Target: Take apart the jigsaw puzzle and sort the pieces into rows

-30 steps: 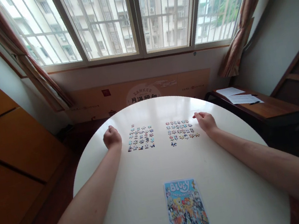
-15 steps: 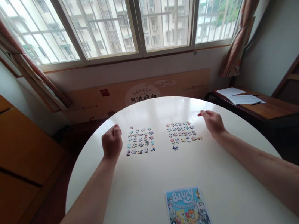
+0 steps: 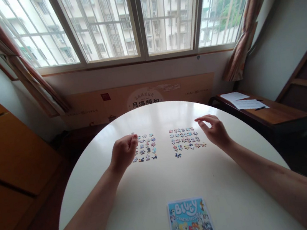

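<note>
Two groups of small jigsaw pieces lie in rows on the round white table (image 3: 153, 185). My left hand (image 3: 124, 150) is closed over the left edge of the left group (image 3: 148, 147) and hides some of its pieces; whatever its fingers hold cannot be made out. Just right of the right group (image 3: 184, 135) is my right hand (image 3: 214, 128), thumb and index finger apart, with nothing visible between them. One dark piece (image 3: 178, 155) sits below the right rows. Near the front edge of the view lies a colourful Bluey picture sheet (image 3: 191, 223).
Beyond the table's far edge stands a long printed box (image 3: 82, 107) under the window. A wooden side table (image 3: 272, 113) at the right bears papers (image 3: 246, 104) and pens. Orange cabinets (image 3: 5, 154) are at the left.
My left hand has moved right, over the edge of the left group. My right hand has shifted slightly left, and its thumb and index finger have parted. The view has shifted slightly.
</note>
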{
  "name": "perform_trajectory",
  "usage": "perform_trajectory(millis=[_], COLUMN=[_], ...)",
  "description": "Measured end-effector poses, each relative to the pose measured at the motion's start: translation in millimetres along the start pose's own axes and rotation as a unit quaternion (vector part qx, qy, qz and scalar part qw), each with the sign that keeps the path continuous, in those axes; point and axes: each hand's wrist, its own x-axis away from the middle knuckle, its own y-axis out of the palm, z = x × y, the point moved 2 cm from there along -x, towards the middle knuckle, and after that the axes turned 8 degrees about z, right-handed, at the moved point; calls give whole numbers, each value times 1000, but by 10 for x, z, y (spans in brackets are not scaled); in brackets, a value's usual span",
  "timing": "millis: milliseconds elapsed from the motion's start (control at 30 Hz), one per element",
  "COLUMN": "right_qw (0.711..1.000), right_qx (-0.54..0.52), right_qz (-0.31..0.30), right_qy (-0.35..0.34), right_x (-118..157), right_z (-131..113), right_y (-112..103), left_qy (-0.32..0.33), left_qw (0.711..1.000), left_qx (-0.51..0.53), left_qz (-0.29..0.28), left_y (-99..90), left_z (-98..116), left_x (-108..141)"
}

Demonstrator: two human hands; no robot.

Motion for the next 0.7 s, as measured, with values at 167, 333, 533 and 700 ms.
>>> perform_trajectory(millis=[167, 333, 533, 700], right_qw=[999, 989, 950, 916], right_qx=[9, 67, 158, 200], right_qz=[-25, -133, -270, -347], right_qy=[24, 16, -11, -18], right_x=[-16, 92, 231, 200], right_z=[197, 245, 50, -43], right_y=[49, 208, 422, 506], left_qy=[43, 108, 131, 78], left_qw=[998, 989, 987, 972], left_qx=[-22, -74, -60, -95], left_qz=[-35, -67, -76, -200], left_y=[9, 36, 294, 971], left_z=[79, 250, 766, 1086], left_x=[14, 53, 183, 175])
